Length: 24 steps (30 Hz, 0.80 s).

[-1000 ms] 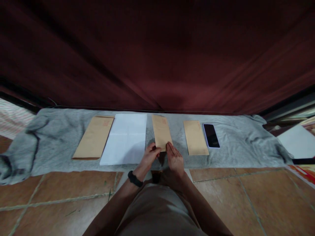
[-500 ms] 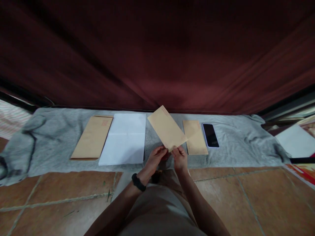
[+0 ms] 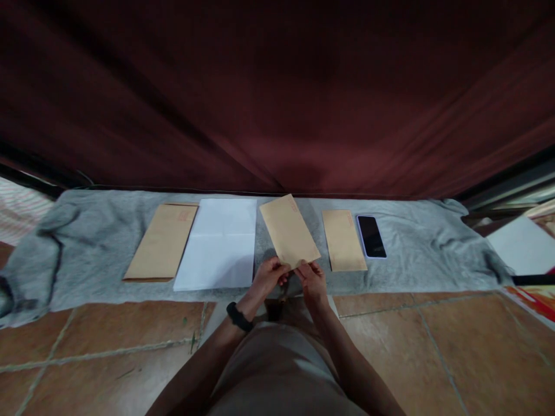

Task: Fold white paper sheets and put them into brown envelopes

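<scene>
Nearest, the person's lap and two forearms reach forward over the tiled floor (image 3: 433,352); a black wristband (image 3: 236,316) circles the left wrist. The left hand (image 3: 267,276) and right hand (image 3: 313,279) meet at the near edge of a grey cloth (image 3: 416,271) spread on the floor. Fingers of both hands are closed on the near end of a narrow brown envelope (image 3: 288,230), left hand at its near left corner, right hand at its near right corner. The envelope is tilted, its far end leaning to the left and lifted above the cloth, casting a shadow beneath.

On the cloth, to the left of the held envelope, lies a white sheet (image 3: 217,244), flat and creased by folds; just beside it, farther left, a large brown envelope (image 3: 162,241). To the right lies a second narrow brown envelope (image 3: 343,240), and just beside that a dark phone (image 3: 371,236), screen up. Beyond the cloth hangs a dark red curtain (image 3: 277,92), filling the far field.
</scene>
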Tool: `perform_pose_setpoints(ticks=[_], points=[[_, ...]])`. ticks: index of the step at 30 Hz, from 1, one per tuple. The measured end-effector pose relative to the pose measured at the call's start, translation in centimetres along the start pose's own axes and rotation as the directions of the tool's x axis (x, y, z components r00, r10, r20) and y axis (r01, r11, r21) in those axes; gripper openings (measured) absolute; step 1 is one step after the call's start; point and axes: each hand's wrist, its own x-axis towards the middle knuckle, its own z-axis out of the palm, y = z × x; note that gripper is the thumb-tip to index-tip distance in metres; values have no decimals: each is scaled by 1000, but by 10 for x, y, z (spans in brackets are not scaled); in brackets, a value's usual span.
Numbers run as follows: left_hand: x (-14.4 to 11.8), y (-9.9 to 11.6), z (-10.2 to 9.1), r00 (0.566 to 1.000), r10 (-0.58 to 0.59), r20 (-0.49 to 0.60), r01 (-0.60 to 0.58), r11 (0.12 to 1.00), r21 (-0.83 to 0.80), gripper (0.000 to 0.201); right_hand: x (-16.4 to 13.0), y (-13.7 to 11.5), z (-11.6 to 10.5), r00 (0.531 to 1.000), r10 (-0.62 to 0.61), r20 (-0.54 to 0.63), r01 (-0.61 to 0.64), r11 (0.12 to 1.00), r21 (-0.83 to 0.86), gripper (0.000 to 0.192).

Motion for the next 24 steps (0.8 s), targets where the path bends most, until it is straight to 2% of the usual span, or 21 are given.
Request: perform_pose_setpoints(ticks=[4, 7, 13, 16, 18, 20, 21, 23, 24], points=[[10, 1, -15, 1000, -10, -3, 10, 995, 100, 17, 8, -2, -17, 988, 131, -83, -125, 989, 74, 26], [16, 3, -23, 1000, -12, -23, 16, 987, 158, 14, 12, -4, -25, 983, 158, -91, -153, 986, 65, 29], [17, 7, -27, 996, 19, -83, 4, 966, 259, 14, 17, -12, -26, 975, 201, -92, -201, 979, 5, 43], [15, 7, -27, 992, 30, -119, 10, 945, 326, 18, 15, -17, -31, 981, 170, -94, -179, 979, -98, 51], [14, 7, -27, 990, 40, -137, 14, 927, 375, 19, 11, -20, -37, 993, 68, -100, -91, 966, -243, 50], [12, 8, -25, 987, 57, -152, 13, 905, 425, 20, 6, -22, -42, 993, -112, -45, 78, 881, -466, 40], [10, 9, -24, 985, 67, -160, 11, 897, 442, 21, 2, -22, -43, 978, -208, 19, 181, 796, -577, 34], [8, 11, -21, 979, 97, -177, 6, 863, 505, 24, -5, -23, -42, 916, -344, 206, 379, 576, -724, 31], [7, 11, -20, 975, 121, -189, 6, 828, 560, 24, -9, -22, -39, 875, -372, 309, 465, 471, -750, 33]])
